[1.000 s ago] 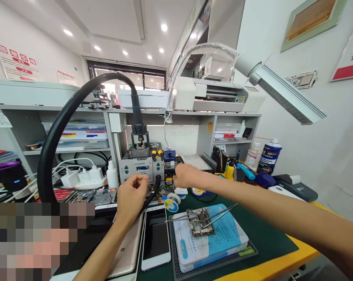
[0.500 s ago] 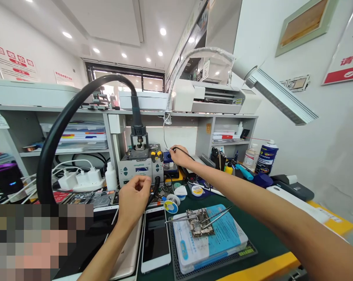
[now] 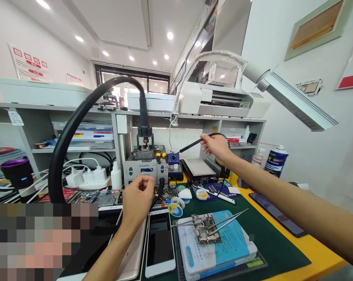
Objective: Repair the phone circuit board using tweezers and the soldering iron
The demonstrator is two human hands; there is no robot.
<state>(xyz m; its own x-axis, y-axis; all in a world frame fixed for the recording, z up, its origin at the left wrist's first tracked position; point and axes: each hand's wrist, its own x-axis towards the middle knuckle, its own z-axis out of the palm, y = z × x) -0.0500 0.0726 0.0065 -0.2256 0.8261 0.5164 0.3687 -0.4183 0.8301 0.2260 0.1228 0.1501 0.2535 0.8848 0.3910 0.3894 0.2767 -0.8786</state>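
My right hand (image 3: 219, 147) is closed around the cable end of a black soldering iron (image 3: 190, 146). The iron slants down to the left, its tip end beside the blue soldering iron stand (image 3: 173, 158). Its cable loops over my hand. My left hand (image 3: 139, 197) is held in a pinch in front of the grey hot air station (image 3: 139, 169); whatever its fingers hold, if anything, is hidden. A phone logic board (image 3: 202, 233) lies on a blue and white plastic box (image 3: 233, 242), with tweezers (image 3: 227, 221) across it.
A solder spool (image 3: 176, 207), a white phone (image 3: 160, 257) and a hot plate (image 3: 201, 168) are on the bench. A thick black hose (image 3: 65, 136) arches at left. A dark phone (image 3: 277, 212) lies on the right edge. A lamp (image 3: 299, 99) hangs at upper right.
My right hand has moved right, away from the blue stand, and the soldering iron now shows out in the air. My left hand keeps its pinch. The view has shifted slightly.
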